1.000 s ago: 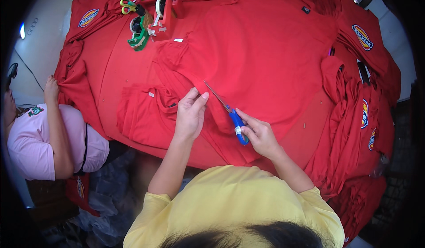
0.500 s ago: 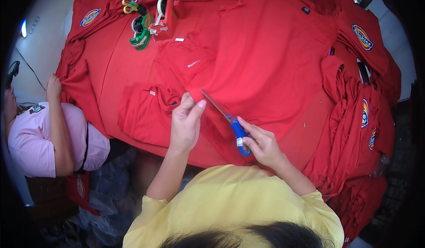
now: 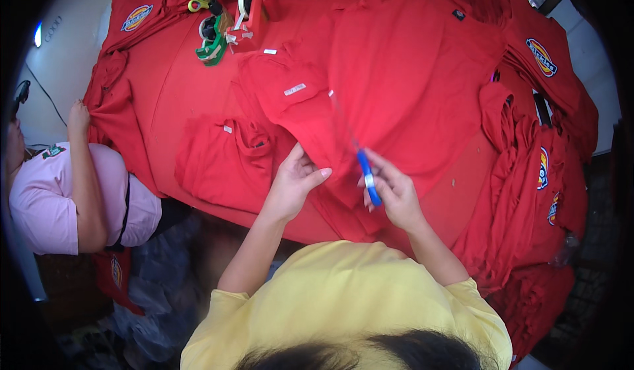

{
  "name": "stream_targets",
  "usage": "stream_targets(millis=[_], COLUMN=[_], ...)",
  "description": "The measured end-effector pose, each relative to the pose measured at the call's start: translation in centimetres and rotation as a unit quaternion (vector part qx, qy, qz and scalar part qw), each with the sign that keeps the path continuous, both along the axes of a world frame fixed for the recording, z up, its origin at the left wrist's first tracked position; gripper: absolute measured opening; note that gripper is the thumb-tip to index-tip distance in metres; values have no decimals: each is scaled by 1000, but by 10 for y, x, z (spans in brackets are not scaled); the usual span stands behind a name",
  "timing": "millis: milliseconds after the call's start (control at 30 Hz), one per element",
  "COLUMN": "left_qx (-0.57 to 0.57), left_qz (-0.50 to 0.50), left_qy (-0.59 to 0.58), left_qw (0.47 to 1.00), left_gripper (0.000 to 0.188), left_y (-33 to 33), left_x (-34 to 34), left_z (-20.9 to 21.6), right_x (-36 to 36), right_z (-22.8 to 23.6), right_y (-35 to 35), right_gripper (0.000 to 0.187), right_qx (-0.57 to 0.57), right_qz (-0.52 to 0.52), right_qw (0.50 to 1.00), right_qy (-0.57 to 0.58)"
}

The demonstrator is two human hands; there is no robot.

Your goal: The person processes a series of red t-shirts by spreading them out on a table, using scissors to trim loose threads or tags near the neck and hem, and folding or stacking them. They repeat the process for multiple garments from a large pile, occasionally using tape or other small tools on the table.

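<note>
My left hand (image 3: 294,182) is closed on the edge of a red garment (image 3: 297,109), its thumb over the cloth and its other fingers partly hidden. To its right, my right hand (image 3: 394,192) grips scissors (image 3: 368,177) by their blue handles. Their blades point up and away over the cloth, blurred by motion, so I cannot tell whether they are apart. A small white tag (image 3: 295,89) shows on the garment. A larger red garment (image 3: 409,79) lies spread beside it, with a dark label near its far end.
A green tape dispenser (image 3: 211,43) and a red tape dispenser (image 3: 248,23) stand at the back, near yellow-green scissors (image 3: 198,1). Red garments (image 3: 508,198) with badges pile up on the right. At the left a co-worker in a pink shirt (image 3: 79,198) holds red cloth.
My left hand has moved slightly right and nearer me, drawing the garment edge along. The scissors have swung more upright, and my right hand has shifted slightly away from me.
</note>
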State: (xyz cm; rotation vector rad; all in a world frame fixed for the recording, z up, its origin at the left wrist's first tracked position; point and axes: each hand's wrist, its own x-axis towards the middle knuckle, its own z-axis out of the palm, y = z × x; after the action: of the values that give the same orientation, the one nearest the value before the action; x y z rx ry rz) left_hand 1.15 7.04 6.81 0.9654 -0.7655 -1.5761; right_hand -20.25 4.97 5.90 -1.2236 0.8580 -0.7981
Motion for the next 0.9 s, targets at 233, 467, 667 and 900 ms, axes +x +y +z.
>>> stream_targets(millis=[233, 467, 667, 900], left_qx=[187, 213, 95, 69], left_qz=[-67, -13, 173, 212], left_qy=[98, 54, 212, 136], left_qw=[975, 975, 957, 965], left_gripper=[40, 31, 33, 31], left_y=[27, 13, -41, -31], left_x=[-34, -28, 23, 31], left_z=[-84, -78, -82, -64], right_x=[14, 10, -8, -146], right_z=[-58, -71, -54, -63], right_y=[1, 14, 28, 20], right_gripper=[66, 64, 58, 41], right_qx=[-30, -39, 8, -136], right_qz=[-110, -112, -70, -359], right_qw=[987, 984, 991, 841], right_qy=[111, 135, 117, 381])
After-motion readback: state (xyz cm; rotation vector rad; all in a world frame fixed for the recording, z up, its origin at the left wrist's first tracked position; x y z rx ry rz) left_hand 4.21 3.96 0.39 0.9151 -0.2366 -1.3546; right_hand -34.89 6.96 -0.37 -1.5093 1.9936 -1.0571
